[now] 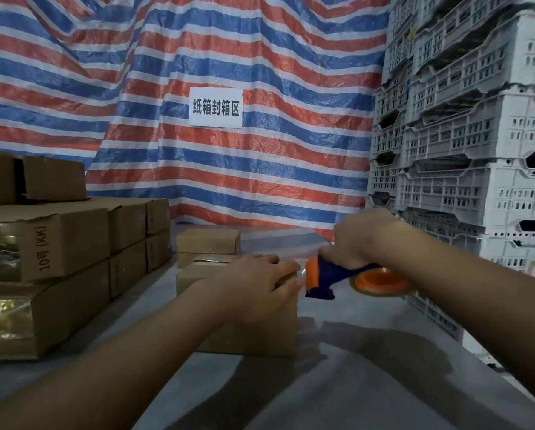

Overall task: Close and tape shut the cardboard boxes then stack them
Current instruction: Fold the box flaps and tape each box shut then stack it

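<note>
The cardboard box (244,330) under work sits on the grey table (368,367), near the middle of the view, with its flaps down. The left hand (260,288) lies across the box's top at the right-hand edge, fingers bent over the corner and pressing down; the evident purpose is to keep the flaps shut and stop the box sliding under the pull of the tape. The right hand (360,240) is wrapped firmly around the handle of a blue and orange tape dispenser (337,276), held just beside the box's right edge with its roller end toward the box. Whether tape is already stuck to the cardboard cannot be told; a clear glossy strip seems to run along the top seam behind the left hand, so sealing appears under way or close to finished. Two smaller boxes (208,243) stand directly behind, touching or nearly touching the one in hand, presumably queued within easy reach. At left, sealed boxes (67,240) are stacked in tiers on the table, which looks to be the destination stack. White plastic crates (464,144) are piled at right, and a striped tarpaulin (260,181) carrying a printed sign (215,107) closes off the rear.
</note>
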Available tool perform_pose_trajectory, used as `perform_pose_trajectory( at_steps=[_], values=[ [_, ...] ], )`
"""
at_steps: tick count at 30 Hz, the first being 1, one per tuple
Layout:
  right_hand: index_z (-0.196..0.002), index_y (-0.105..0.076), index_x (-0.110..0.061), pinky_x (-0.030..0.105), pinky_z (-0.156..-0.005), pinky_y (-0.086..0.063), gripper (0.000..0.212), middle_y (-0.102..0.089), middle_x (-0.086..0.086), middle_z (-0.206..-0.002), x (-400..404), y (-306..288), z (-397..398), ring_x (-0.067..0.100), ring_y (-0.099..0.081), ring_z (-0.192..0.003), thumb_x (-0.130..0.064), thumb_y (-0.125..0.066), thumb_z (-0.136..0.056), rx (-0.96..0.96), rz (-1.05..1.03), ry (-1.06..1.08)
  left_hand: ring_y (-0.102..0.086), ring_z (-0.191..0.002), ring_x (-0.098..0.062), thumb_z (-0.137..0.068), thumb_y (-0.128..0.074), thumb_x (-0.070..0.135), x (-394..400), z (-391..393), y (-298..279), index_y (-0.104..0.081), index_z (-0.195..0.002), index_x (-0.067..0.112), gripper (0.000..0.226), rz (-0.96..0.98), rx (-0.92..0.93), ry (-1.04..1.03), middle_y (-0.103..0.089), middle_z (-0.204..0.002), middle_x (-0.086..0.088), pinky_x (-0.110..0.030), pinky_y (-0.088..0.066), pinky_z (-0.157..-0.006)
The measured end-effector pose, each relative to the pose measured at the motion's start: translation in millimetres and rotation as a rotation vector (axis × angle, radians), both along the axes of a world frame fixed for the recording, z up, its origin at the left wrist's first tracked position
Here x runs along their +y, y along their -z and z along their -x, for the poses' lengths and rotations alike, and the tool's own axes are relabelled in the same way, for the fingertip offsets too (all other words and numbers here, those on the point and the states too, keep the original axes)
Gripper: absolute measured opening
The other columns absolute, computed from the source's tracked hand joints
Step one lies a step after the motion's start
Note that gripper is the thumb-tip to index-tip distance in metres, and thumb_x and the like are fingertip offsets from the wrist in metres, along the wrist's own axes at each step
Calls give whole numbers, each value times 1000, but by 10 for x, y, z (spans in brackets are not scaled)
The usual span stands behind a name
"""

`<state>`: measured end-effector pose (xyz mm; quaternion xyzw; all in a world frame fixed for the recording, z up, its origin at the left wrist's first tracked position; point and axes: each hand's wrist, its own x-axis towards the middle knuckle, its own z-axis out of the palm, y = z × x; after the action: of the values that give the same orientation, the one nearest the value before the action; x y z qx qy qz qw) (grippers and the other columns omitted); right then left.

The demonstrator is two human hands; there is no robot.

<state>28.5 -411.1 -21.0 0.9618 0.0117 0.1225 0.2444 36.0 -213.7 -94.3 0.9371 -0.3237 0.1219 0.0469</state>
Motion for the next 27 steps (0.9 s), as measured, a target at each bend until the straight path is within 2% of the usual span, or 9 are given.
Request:
perform_pose_trajectory(
  at_steps=[5,9,12,14,16,18,21,23,27],
  values=[
    [-89,-53,-17,35,-69,-43,26,-58,2,-94,239,173,8,22,-53,-79,-41,-47,-98,-13,403,111,-38,-138,-20,-100,-22,60,-17,60,-39,-28,-150,40,54,-11,6,-16,-38,-153,4,-39,-32,-108],
    [-105,-64,-16,35,-73,-45,38,-53,3,-86,-38,596,78,25,-54,-82,-45,-40,-104,-42,198,74,-32,-142,-23,-100,-20,61,7,110,-40,-25,-150,41,55,-31,-10,-32,-33,-157,4,-44,-28,-112],
    [-119,-62,-21,33,-65,-44,40,-63,5,-104,-243,842,220,26,-63,-94,-46,-33,-106,-146,-35,47,-32,-142,-23,-101,-19,60,-1,120,-46,-25,-151,38,55,-27,-10,-33,-32,-157,3,-43,-26,-113],
    [-130,-55,-25,34,-59,-42,38,-63,5,-112,-314,1067,276,26,-64,-100,-47,-36,-106,-124,-43,54,-33,-142,-23,-101,-19,59,-9,125,-51,-26,-152,38,55,-30,-11,-36,-33,-157,3,-41,-27,-113],
    [-110,-64,-21,31,-62,-40,47,-67,3,-108,-317,1157,340,22,-67,-96,-56,-32,-104,-123,-69,105,-33,-142,-22,-102,-19,58,-7,134,-64,-26,-151,38,54,-32,-15,-40,-32,-158,4,-40,-27,-113],
    [-84,-57,-21,30,-62,-36,56,-68,0,-97,-295,1127,380,20,-66,-88,-64,-26,-101,-117,-157,157,-33,-142,-22,-102,-19,58,-1,147,-73,-26,-151,39,54,-38,-16,-45,-30,-159,4,-40,-26,-113],
    [-87,-54,-22,32,-60,-33,63,-58,-1,-87,-198,857,369,20,-52,-77,-72,-17,-98,-70,-193,171,-33,-142,-22,-102,-19,57,8,152,-66,-27,-152,38,54,-25,-28,-41,-31,-158,3,-39,-27,-113],
    [-98,-56,-20,35,-69,-37,61,-60,2,-98,-96,635,303,22,-54,-85,-67,-17,-100,-190,-467,3,-34,-142,-21,-102,-19,57,3,131,-51,-27,-152,37,54,-22,-40,-43,-32,-158,3,-39,-27,-113],
    [-120,-49,-29,31,-83,-38,33,-55,-7,-114,386,349,68,12,-52,-98,-49,-27,-106,-205,-1476,-336,-34,-141,-23,-103,-19,55,-19,84,-25,-27,-151,35,53,-39,-71,-42,-34,-157,1,-41,-27,-113]
  ],
)
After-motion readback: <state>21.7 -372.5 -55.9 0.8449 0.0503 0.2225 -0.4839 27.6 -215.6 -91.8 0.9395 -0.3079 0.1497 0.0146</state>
